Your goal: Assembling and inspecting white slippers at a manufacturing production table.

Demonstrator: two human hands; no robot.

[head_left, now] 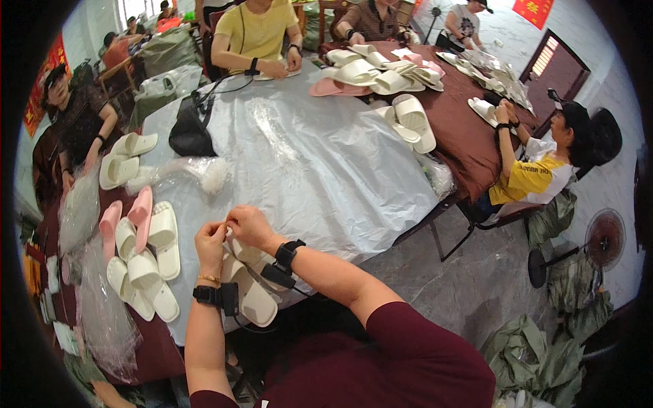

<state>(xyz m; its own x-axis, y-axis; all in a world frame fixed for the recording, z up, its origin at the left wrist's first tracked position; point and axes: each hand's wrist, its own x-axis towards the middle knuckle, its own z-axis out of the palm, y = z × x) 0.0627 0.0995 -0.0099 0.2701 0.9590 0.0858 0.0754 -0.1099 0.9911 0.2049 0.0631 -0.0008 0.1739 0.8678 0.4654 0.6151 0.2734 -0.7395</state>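
At the left edge, clear plastic bags are heaped. Beside them, a cluster of cream slippers is laid out, with two pink slippers set among them. Farther back, a cream pair is placed near a bundle of clear plastic, behind which a black bag is seen.

The left hand is held above the near edge of the bench, its fingers curled in narrowly. Just below it, two cream slippers are rested on the sheeted surface, partly hidden by the hands and wrist gear. The right hand is brought against the left, its fingers likewise narrowed at the tips (whether something thin is pinched between them cannot be told).

Beyond, a pile of cream and pink slippers is spread on a brown cover, with cream slides placed nearer. At far right, a white slipper is held by a seated co-worker, behind whom a fan is stood.
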